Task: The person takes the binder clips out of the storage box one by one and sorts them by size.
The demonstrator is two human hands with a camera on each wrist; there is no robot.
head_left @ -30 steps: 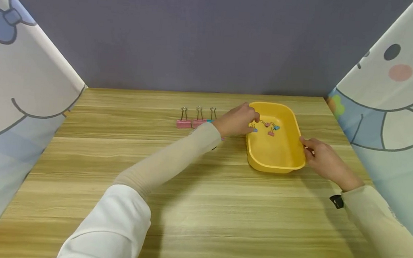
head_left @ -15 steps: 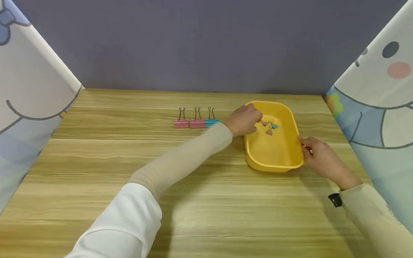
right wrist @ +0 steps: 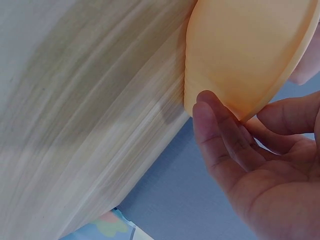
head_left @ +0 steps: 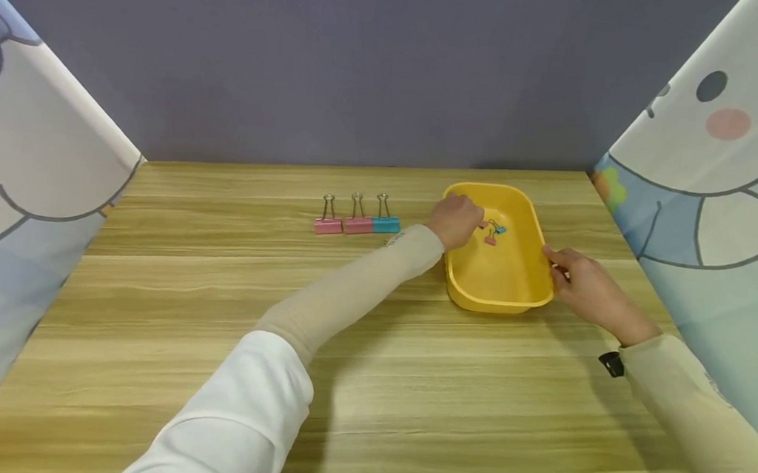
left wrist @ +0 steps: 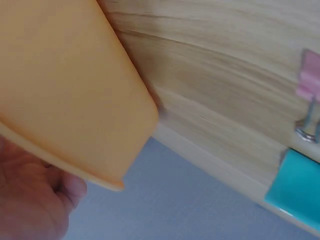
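Note:
A yellow plastic tray stands on the table, with small pink binder clips and a small blue binder clip inside. My left hand reaches over its left rim; the fingertips are hidden, and whether they hold a clip cannot be seen. In the left wrist view, that hand shows behind the tray wall, fingers bent. My right hand pinches the tray's right rim, thumb above and fingers against the outer wall, as the right wrist view confirms.
Left of the tray, large binder clips stand in a row: two pink and one teal. A smaller pink binder clip lies on the table, hidden by the left sleeve from above. A grey panel rises behind.
My left hand has moved right and lower into the tray, covering the blue clip seen near its fingers earlier. The teal clip has come out from behind the sleeve. The right hand keeps its grip.

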